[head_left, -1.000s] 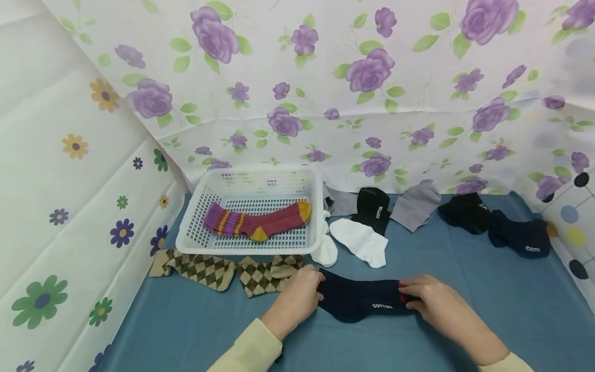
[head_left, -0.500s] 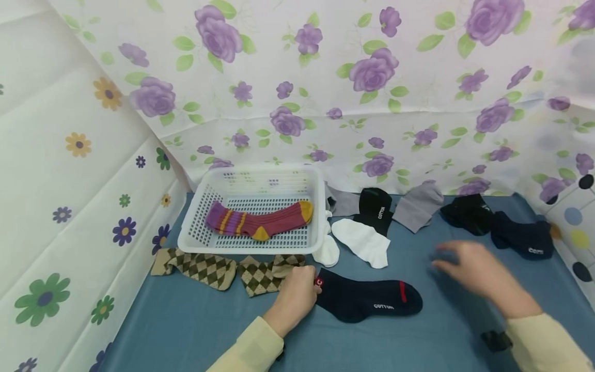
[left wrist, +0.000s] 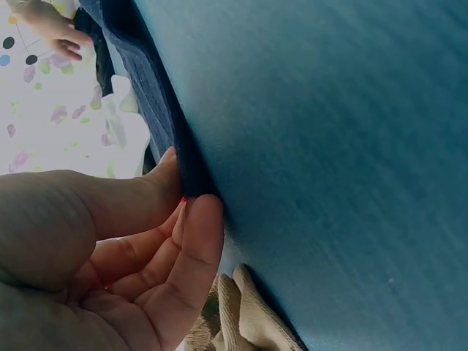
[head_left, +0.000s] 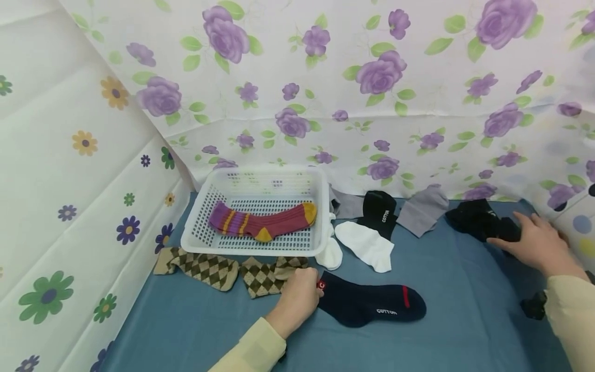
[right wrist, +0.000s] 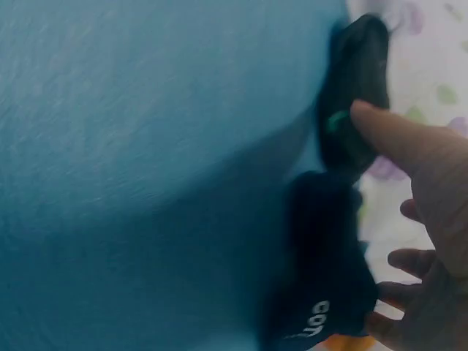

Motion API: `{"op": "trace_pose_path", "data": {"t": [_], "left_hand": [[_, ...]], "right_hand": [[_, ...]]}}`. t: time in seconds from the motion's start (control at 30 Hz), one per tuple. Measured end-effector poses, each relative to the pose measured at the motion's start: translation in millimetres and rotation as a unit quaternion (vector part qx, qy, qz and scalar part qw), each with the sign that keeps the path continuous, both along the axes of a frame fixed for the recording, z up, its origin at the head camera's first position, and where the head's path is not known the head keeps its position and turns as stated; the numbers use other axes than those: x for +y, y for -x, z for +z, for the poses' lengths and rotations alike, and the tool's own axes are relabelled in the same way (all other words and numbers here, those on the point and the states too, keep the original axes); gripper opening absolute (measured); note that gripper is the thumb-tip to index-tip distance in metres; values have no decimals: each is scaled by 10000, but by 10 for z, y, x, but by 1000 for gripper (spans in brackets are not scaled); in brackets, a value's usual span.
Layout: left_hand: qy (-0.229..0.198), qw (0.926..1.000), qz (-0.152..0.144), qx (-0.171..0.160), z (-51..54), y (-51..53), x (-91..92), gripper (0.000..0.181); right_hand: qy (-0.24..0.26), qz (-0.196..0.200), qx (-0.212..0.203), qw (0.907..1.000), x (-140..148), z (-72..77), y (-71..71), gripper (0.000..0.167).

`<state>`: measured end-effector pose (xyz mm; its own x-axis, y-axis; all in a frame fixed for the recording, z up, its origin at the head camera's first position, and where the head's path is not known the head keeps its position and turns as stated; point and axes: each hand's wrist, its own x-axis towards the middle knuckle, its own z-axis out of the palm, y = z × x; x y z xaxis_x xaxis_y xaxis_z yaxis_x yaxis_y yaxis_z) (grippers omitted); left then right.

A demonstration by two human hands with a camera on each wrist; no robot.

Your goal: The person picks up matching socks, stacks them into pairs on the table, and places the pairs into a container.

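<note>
A navy sock (head_left: pixel 367 302) with a red stripe and white lettering lies flat at the front middle. My left hand (head_left: pixel 298 297) pinches its cuff between thumb and fingers, as the left wrist view shows the hand (left wrist: pixel 146 241) and the sock edge (left wrist: pixel 157 95). At the far right my right hand (head_left: pixel 541 243), fingers spread, is over a second navy sock, largely hidden in the head view. In the right wrist view that sock (right wrist: pixel 322 263) lies beside the fingertips, with a black sock (right wrist: pixel 358 80) near the thumb.
A white basket (head_left: pixel 254 253) holds a purple, red and yellow sock (head_left: pixel 279 222). Argyle socks (head_left: pixel 209 268) lie before it. White socks (head_left: pixel 364 244), a black sock (head_left: pixel 378 206), grey socks (head_left: pixel 423 209) and another black sock (head_left: pixel 471 217) line the back right.
My right hand has let go of the toe end of the striped navy sock and moved right and back to the second navy sock. My left hand keeps its pinch on the cuff.
</note>
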<state>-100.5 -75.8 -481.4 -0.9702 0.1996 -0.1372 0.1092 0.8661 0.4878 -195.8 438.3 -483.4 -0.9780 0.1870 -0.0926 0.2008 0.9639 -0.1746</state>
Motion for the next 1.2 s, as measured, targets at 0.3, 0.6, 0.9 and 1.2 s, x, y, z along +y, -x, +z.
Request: {"op": "trace_pose_path", "data": {"t": [0.3,0.6,0.9,1.2], "left_hand": [[53,10000,-11,57,10,6,29,26],[75,9998,-30,164,-5,-1,31,29],[113,9998,-6,176,-45,4,5,24],[104,9999,37,68,-6,-4,19,27]], "right_hand": [[15,-359,-502,9981,81,-208,-101,94],[1,-541,23,9985,43,-203,-210,46],[607,-437,287,9968,-341,69,-419,37],[1456,417,735,9857,-1053,523,-675,44]]}}
